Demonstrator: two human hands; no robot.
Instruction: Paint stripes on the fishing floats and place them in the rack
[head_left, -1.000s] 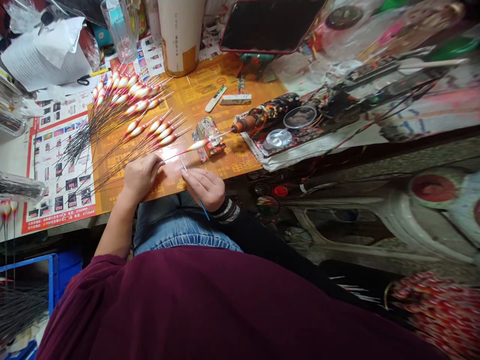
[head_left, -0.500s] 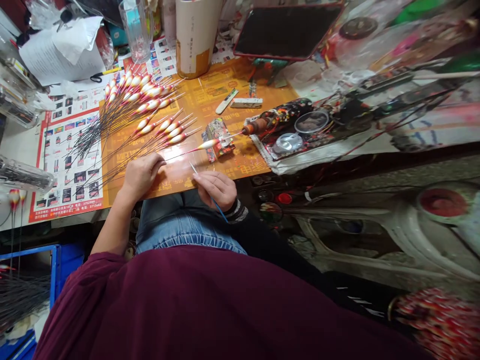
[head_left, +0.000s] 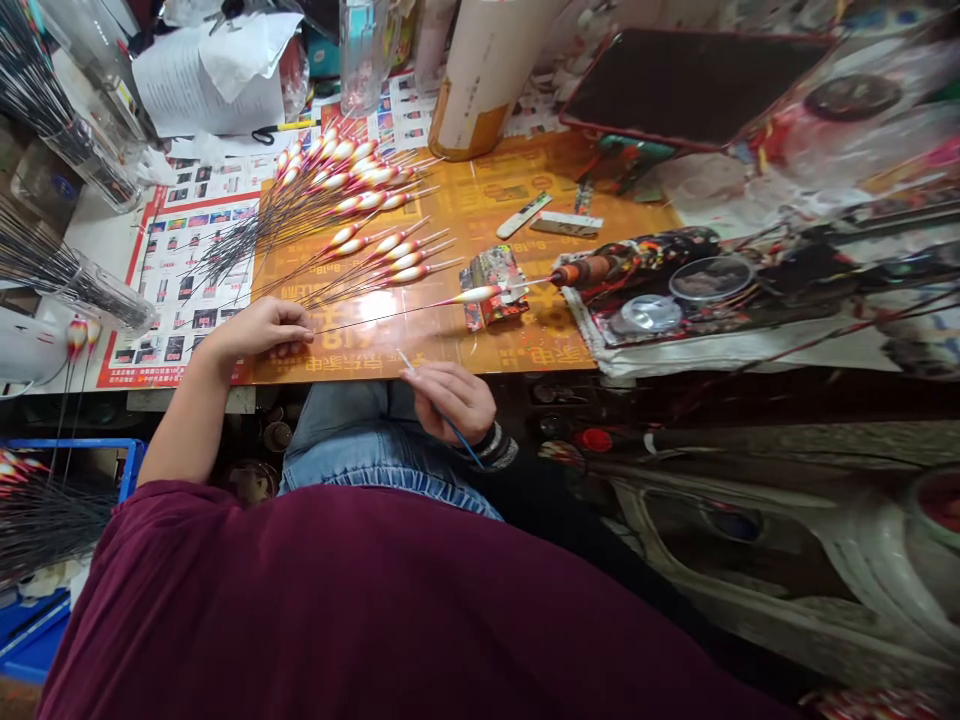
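- Right hand [head_left: 457, 400], by the table's [head_left: 105, 235] near edge, pinches a brush [head_left: 463, 443], its tip clear of the float [head_left: 478, 295].
- And the left hand [head_left: 274, 325] slides back along the stem [head_left: 390, 316], baring more; fingers loosely curled, whether they grip I cannot tell.
- Float lies over the block [head_left: 495, 262], in from that edge, likely steadied by the spindle [head_left: 596, 270]; their join is unclear.

Away goes the left hand [head_left: 271, 325], sliding left, farther from the float [head_left: 478, 295], and the right hand [head_left: 459, 398] draws left and nearer, pulling its brush [head_left: 461, 439] away too!
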